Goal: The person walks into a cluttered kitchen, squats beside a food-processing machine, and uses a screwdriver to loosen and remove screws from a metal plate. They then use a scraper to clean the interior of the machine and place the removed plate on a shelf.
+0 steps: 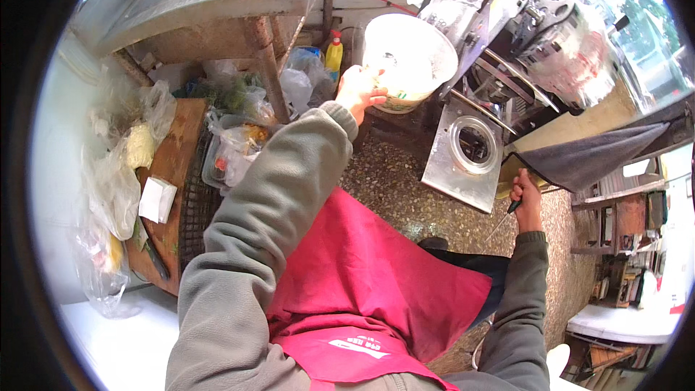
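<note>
At the front left of a white plastic bucket (423,47), my left hand (360,92) closes on its edge, fingers bent against the wall. The bucket's inside is bright and mostly washed out. Lower right, my right hand (526,192) is wrapped round the dark handle of a screwdriver (512,208); its thin shaft slants down and left over the speckled floor. Just left of that hand lies a square metal plate (443,166) with a raised ring (474,143) round its opening. A dark grey cloth (597,156) hangs beyond the right hand.
A yellow bottle with a red top (334,54) stands beside the bucket. Left are a wooden board (168,174) with a knife (154,257), plastic bags (108,195) and a dark basket (195,217). Metal machine parts (499,80) fill the back right; shelves (626,213) line the right.
</note>
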Motion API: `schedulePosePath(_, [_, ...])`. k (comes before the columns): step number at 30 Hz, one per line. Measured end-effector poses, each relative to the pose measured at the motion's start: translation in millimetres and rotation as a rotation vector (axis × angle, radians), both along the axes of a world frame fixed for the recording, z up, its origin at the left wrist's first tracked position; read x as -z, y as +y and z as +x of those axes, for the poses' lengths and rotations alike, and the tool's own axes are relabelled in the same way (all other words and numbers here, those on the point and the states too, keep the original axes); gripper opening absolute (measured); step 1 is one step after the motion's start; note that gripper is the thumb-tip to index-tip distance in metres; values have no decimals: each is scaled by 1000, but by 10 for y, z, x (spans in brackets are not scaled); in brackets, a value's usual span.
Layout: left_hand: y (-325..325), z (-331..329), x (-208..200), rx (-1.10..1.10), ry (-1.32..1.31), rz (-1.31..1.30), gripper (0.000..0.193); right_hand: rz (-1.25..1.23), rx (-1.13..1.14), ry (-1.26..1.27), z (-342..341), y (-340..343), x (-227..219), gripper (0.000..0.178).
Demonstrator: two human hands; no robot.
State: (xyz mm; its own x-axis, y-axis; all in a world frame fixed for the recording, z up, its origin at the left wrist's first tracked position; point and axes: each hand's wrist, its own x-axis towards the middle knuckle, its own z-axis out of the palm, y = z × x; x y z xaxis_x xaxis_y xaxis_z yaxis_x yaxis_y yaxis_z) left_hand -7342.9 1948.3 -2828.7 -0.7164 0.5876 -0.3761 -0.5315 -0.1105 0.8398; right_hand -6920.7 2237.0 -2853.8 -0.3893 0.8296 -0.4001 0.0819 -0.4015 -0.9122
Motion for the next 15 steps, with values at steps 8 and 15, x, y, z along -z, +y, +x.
schedulePosePath(8, [161, -175, -428, 242, 109, -140, 43, 176, 161, 325, 91, -915, -665, 24])
schedulePosePath(15, [396, -253, -599, 228, 31, -169, 29, 181, 126, 398, 142, -1215, -891, 20])
